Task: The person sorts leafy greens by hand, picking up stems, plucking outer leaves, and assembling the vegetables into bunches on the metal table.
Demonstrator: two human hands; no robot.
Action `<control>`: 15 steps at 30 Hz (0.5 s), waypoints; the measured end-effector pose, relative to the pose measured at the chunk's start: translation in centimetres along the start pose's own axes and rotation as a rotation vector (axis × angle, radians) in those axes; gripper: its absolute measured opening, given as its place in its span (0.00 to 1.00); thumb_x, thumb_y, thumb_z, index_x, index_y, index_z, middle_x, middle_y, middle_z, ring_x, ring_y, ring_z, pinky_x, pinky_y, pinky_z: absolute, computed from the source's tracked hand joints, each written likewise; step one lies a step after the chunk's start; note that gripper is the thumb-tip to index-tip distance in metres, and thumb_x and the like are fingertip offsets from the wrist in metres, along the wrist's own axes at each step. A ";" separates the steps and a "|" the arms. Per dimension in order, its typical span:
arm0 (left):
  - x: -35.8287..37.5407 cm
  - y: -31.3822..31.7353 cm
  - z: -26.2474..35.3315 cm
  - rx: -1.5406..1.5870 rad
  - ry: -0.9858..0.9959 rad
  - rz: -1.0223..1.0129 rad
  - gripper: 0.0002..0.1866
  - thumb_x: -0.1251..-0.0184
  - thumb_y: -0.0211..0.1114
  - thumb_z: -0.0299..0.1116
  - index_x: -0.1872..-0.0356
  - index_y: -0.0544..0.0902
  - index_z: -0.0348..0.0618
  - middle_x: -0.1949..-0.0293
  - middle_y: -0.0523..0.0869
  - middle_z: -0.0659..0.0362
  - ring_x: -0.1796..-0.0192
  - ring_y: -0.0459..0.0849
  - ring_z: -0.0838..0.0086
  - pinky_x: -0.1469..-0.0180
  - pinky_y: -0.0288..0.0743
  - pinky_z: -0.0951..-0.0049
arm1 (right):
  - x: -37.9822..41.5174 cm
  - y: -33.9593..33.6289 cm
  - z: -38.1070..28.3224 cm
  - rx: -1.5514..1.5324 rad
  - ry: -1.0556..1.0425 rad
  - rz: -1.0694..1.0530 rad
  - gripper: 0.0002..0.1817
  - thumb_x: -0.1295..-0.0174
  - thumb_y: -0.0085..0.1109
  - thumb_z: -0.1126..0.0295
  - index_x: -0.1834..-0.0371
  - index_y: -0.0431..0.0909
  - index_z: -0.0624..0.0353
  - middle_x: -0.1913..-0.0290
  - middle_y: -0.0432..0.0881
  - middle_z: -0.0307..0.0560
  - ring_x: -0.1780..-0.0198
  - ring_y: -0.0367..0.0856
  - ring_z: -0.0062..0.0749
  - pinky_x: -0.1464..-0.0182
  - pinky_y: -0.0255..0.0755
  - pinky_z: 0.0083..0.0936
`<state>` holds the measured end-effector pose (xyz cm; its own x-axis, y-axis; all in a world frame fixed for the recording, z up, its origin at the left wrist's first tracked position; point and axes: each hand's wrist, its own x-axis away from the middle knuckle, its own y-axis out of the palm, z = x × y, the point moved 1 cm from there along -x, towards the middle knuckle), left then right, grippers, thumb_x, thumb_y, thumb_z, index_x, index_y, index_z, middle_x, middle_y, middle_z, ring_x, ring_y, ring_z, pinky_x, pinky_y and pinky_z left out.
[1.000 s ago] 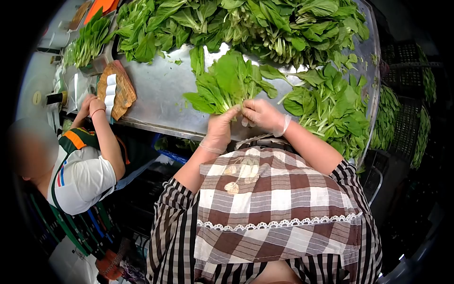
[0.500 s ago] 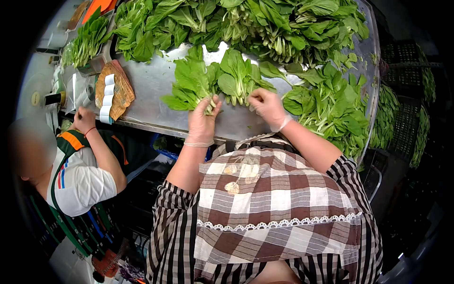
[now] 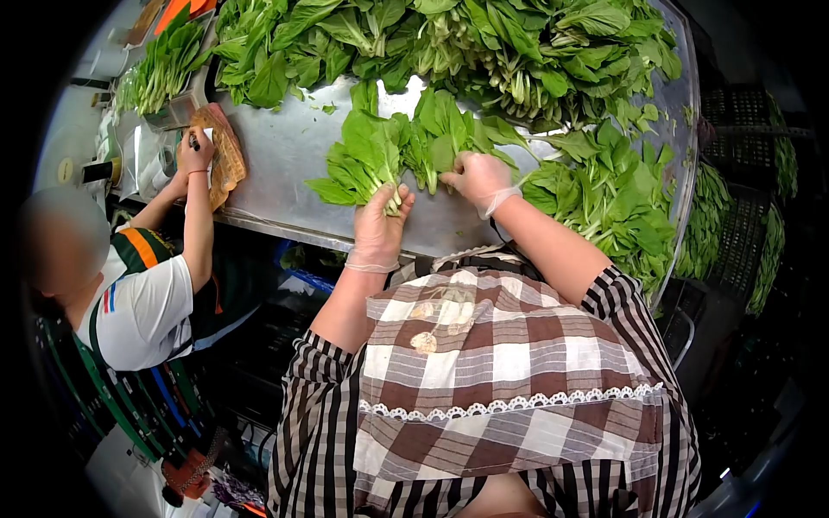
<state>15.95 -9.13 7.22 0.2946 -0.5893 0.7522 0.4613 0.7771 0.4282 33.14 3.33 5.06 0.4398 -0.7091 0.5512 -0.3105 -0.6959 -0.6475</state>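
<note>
My left hand (image 3: 378, 226), in a clear glove, is closed round the pale stems of a bunch of leafy greens (image 3: 367, 147), whose leaves fan out up and to the left. Just right of it, my right hand (image 3: 482, 180), also gloved, has its fingers bent together at the lower leaves of a smaller group of greens (image 3: 439, 125) on the metal table (image 3: 276, 164). Whether its fingertips pinch a leaf or stem is too small to tell. More loose greens (image 3: 604, 194) lie to the right of that hand.
A large heap of greens (image 3: 518, 52) spans the table's far side. At the left, a co-worker's hand (image 3: 195, 154) is over a brown board (image 3: 226, 160). Greens stand in a clear container (image 3: 177, 112) at the upper left. Black crates (image 3: 738, 229) are beyond the table's right edge.
My left hand and its bunch have shifted slightly right. My right hand has moved slightly left, its fingers now at the greens. The co-worker's hand has reached up over the white papers on the board.
</note>
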 end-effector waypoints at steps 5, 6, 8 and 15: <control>0.1 0.8 0.5 0.002 0.005 -0.021 0.11 0.30 0.64 0.27 0.50 0.78 0.39 0.59 0.84 0.59 0.56 0.84 0.71 0.48 0.81 0.64 | -1.0 2.0 2.7 -0.567 0.119 -0.106 0.19 0.43 0.66 0.50 0.64 0.88 0.56 0.66 0.88 0.53 0.64 0.87 0.47 0.59 0.79 0.40; 0.1 0.9 0.5 0.002 0.005 -0.027 0.11 0.30 0.64 0.27 0.50 0.78 0.39 0.59 0.84 0.59 0.56 0.84 0.71 0.48 0.81 0.64 | -1.1 2.2 2.8 -0.729 0.190 -0.175 0.18 0.42 0.65 0.51 0.64 0.88 0.55 0.66 0.88 0.53 0.64 0.87 0.47 0.59 0.79 0.40; 0.1 1.1 0.5 -0.003 0.003 -0.036 0.11 0.30 0.64 0.27 0.50 0.78 0.39 0.59 0.84 0.59 0.56 0.84 0.71 0.48 0.81 0.64 | -1.3 2.4 2.7 -0.422 0.097 -0.013 0.18 0.43 0.64 0.51 0.65 0.88 0.56 0.66 0.88 0.53 0.64 0.87 0.48 0.59 0.79 0.40; 0.2 1.3 0.1 -0.012 0.006 -0.050 0.11 0.31 0.63 0.27 0.50 0.78 0.39 0.59 0.84 0.59 0.57 0.84 0.71 0.48 0.81 0.64 | -1.6 1.3 0.9 -0.174 0.125 0.000 0.17 0.48 0.67 0.53 0.69 0.88 0.56 0.68 0.87 0.54 0.64 0.88 0.44 0.60 0.80 0.37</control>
<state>16.48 -8.20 7.97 0.2757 -0.6284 0.7274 0.4854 0.7442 0.4589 32.75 3.70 2.87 0.3351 -0.7097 0.6197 -0.4563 -0.6977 -0.5524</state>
